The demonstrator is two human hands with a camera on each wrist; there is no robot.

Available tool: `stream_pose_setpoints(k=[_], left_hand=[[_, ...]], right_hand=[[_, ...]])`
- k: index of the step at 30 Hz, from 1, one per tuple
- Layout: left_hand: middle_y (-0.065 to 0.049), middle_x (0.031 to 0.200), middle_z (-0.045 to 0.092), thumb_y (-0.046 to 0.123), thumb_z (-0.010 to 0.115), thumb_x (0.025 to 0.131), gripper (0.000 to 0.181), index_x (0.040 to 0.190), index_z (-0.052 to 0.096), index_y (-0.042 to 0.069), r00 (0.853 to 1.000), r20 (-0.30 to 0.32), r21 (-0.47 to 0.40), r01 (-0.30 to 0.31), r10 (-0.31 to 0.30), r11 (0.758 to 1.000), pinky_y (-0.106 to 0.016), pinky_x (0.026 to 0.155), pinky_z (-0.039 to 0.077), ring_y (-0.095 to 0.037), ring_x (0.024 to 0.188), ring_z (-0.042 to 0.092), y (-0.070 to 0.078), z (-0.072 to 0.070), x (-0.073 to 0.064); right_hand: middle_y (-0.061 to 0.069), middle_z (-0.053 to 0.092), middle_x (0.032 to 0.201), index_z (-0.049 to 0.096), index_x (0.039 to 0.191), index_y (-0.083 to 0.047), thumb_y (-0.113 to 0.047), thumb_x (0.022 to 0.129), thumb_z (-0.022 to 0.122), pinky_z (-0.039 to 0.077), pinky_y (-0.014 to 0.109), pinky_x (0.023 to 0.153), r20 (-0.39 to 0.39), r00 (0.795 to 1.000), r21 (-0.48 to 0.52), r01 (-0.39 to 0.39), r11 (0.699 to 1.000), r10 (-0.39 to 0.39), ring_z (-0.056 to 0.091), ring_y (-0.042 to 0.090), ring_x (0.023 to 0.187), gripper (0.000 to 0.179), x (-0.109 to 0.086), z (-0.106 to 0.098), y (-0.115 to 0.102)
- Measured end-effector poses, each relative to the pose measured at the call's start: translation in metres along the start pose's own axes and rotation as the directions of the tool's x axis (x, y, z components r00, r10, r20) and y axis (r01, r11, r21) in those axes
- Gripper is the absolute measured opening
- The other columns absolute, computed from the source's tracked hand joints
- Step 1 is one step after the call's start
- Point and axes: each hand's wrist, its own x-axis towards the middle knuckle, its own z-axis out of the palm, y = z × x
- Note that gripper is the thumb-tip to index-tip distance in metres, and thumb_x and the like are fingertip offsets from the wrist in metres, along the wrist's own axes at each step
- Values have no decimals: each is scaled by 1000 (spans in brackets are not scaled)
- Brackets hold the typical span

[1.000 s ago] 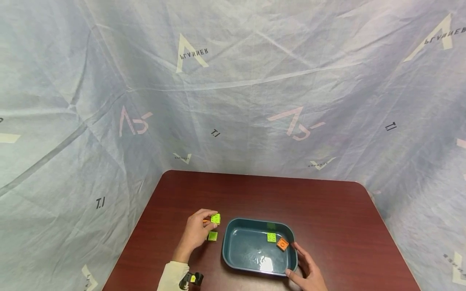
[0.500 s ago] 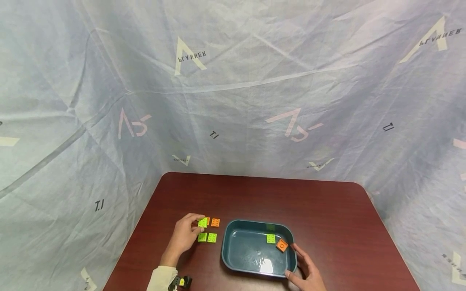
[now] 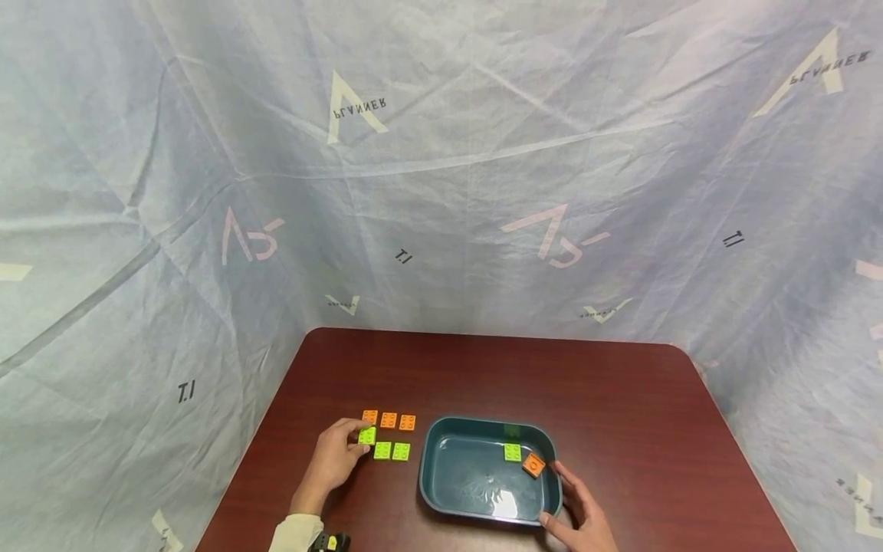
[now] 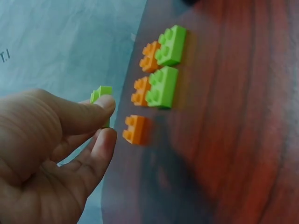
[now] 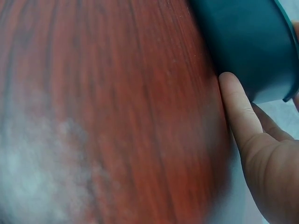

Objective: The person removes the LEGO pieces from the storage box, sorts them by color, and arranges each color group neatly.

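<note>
My left hand (image 3: 333, 454) pinches a green toy brick (image 4: 101, 92) between thumb and fingers, studs showing. In the head view that brick is close over the table, left of two green bricks (image 3: 391, 451) and just in front of the leftmost of three orange bricks (image 3: 388, 420) in a row. At the right end of a dark teal plastic tub (image 3: 458, 475), my right hand (image 3: 585, 517) holds its front corner, thumb at the front rim and fingers along the side wall. Fingers (image 5: 240, 107) lie against the tub's outer wall in the right wrist view.
Inside the tub lie a green brick (image 3: 513, 452) and an orange brick (image 3: 534, 464), the orange one turned with its hollow side up. All stand on a dark red wooden table (image 3: 621, 406). A grey printed sheet (image 3: 441, 153) hangs behind and at both sides.
My left hand has moved left, from beside the tub to the left end of the rows, leaving orange and green bricks laid out on the table. The right hand and tub have stayed put.
</note>
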Motion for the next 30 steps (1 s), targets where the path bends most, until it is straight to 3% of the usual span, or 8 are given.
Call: stream_pose_setpoints(k=[4,12,30], left_hand=[[-9,130,68,0,79,92,41,130,74,12,1000,4,21,19,-19,1000,-38,79,63,-26,109,69,-8,2,-3],[-9,131,69,-2,80,90,41,128,75,14,997,26,43,76,-77,996,-43,84,63,-28,112,70,-19,4,2],[-9,128,71,-5,80,88,41,125,76,12,997,36,77,61,-64,995,-44,82,63,-30,111,71,-29,13,2]], right_hand=[[29,59,148,50,155,-6,0,78,89,46,8,96,8,999,28,33,999,-33,65,-1,118,87,-1,1,2],[26,61,147,51,155,-9,-3,78,91,45,8,96,-6,1000,16,2,1000,-2,64,-2,118,87,-1,1,0],[24,62,146,53,154,-10,-4,77,91,46,8,96,-10,1000,-3,-17,1000,17,64,-3,117,87,-1,0,-2]])
